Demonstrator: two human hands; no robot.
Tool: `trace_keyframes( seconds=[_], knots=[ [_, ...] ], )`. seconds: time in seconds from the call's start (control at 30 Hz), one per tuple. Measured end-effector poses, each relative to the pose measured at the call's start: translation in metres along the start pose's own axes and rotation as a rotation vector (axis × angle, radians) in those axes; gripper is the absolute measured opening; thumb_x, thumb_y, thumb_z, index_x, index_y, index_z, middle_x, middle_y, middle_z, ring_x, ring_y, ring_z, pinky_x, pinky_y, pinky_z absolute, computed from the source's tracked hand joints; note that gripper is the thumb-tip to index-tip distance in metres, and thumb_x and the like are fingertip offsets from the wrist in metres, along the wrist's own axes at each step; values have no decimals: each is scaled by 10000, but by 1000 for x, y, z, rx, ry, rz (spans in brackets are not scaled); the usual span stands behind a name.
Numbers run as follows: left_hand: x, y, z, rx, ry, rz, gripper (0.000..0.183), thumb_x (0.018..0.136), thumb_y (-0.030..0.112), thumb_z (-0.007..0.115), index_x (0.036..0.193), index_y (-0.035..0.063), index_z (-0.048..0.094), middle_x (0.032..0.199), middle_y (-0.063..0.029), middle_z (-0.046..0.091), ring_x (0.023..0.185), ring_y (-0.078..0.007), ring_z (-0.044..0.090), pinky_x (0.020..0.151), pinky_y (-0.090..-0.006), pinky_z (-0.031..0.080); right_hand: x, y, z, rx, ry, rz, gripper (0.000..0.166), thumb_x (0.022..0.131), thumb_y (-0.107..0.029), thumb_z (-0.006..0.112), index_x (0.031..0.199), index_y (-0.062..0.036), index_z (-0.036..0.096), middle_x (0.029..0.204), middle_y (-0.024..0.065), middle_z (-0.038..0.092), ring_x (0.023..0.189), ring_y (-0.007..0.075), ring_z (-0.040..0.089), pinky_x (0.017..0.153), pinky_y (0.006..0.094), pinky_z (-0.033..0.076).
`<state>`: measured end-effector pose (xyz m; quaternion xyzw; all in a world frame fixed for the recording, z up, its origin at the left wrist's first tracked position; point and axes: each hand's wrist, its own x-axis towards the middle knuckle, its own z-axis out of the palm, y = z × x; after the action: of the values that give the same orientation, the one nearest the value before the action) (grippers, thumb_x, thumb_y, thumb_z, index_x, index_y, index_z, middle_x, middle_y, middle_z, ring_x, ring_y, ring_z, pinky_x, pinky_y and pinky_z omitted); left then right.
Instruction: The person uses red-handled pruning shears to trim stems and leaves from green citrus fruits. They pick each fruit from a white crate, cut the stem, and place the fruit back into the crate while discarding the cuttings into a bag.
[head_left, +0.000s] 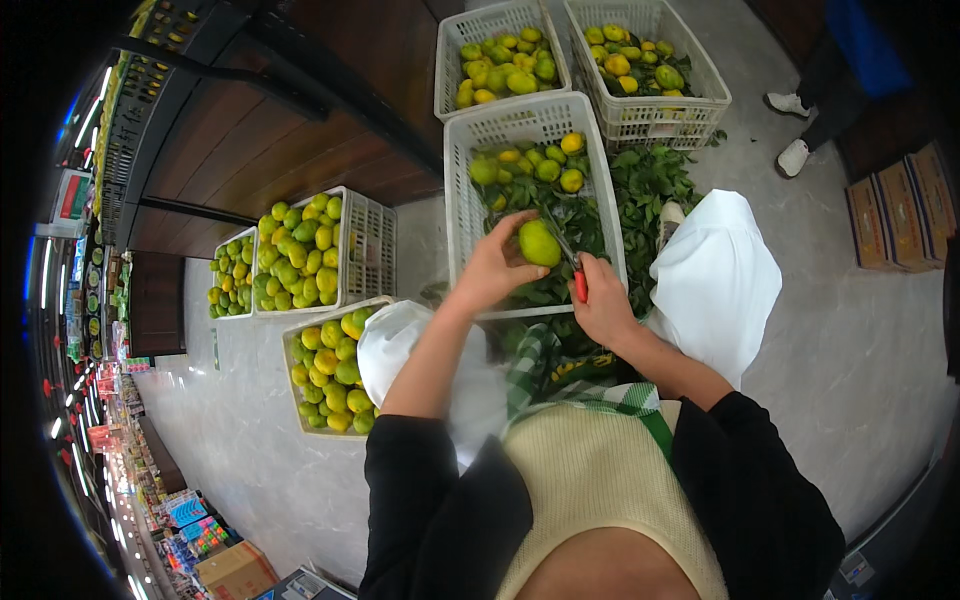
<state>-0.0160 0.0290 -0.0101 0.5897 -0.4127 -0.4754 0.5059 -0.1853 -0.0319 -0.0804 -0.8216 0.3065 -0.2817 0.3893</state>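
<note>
My left hand (501, 259) holds a yellow-green citrus fruit (539, 244) over a white plastic crate (458, 187). My right hand (604, 300) grips pruning shears with a red handle (580, 285). The blades of the shears lie close along the right side of the fruit; whether they touch it I cannot tell. Beneath both hands the crate holds green leaves (585, 225), with several citrus fruits (548, 170) towards its far end.
Two white crates (716, 97) of citrus stand beyond. Several more fruit-filled crates (367, 247) are at left. Leafy cuttings (646, 180) cover the floor right of the crate. Another person's shoes (792, 159) and cardboard boxes (896, 217) are at right.
</note>
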Motion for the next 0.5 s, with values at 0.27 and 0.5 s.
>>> trace_keyframes(
  seconds=[0.27,0.5],
  knots=[
    [11,-42,-7,540,91,45,662,607,178,734,1168,24,417,1062,-178,520,917,-273,557,766,-319,449,-7,0,13,127,-220,336,227,753,-88,528,938,19,452,755,247,531,755,424,523,650,471,406],
    [25,-39,-7,129,101,-459,666,670,122,681,1228,-1,340,1058,-138,520,914,-215,540,700,-314,476,-6,22,29,778,-130,889,249,697,-66,583,910,-6,467,657,89,493,552,222,501,485,323,384]
  ],
)
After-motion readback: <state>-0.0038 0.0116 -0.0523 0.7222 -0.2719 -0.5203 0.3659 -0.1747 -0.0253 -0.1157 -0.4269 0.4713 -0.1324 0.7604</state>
